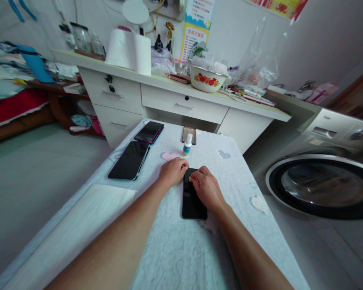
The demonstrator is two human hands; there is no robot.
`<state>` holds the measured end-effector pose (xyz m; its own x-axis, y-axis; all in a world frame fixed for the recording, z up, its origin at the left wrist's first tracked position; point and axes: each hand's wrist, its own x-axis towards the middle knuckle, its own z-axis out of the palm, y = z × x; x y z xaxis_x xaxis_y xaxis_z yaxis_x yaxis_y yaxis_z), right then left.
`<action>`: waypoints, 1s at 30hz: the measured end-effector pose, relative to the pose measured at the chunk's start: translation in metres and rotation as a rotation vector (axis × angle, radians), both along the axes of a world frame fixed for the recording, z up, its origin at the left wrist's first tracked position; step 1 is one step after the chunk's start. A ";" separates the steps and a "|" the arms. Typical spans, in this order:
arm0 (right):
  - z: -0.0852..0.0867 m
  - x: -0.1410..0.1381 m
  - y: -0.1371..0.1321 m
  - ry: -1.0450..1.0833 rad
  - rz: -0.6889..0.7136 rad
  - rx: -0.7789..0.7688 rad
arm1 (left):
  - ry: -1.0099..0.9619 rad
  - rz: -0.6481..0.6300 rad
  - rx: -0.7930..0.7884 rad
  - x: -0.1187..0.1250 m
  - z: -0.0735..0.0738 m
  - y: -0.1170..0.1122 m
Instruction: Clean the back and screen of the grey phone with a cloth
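Note:
A black smartphone (193,203) lies face up on the cloth-covered table, its long side running away from me. At its upper left corner, my left hand (174,170) is closed, with its fingertips against the phone's edge. My right hand (208,186) rests over the phone's upper right part, its fingers pinched together and pressed on the screen. A small pale bit shows at those fingertips; what it is I cannot make out. Just beyond the hands stands a small white spray bottle (187,146) with a blue and yellow label, upright. Behind the bottle lies another phone (193,134).
A tablet (130,160) and another dark-screened device (149,132) lie at the table's left side. Folded white cloth or paper (87,225) is along the left edge. Beyond is a white desk (117,94) with a flowered bowl (208,79); a washing machine (326,125) stands right.

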<state>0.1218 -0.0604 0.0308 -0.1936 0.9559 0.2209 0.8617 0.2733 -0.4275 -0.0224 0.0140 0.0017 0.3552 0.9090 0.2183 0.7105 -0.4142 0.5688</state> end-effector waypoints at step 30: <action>0.035 0.025 -0.031 0.122 0.510 -0.502 | -0.002 0.001 -0.006 0.000 -0.001 0.001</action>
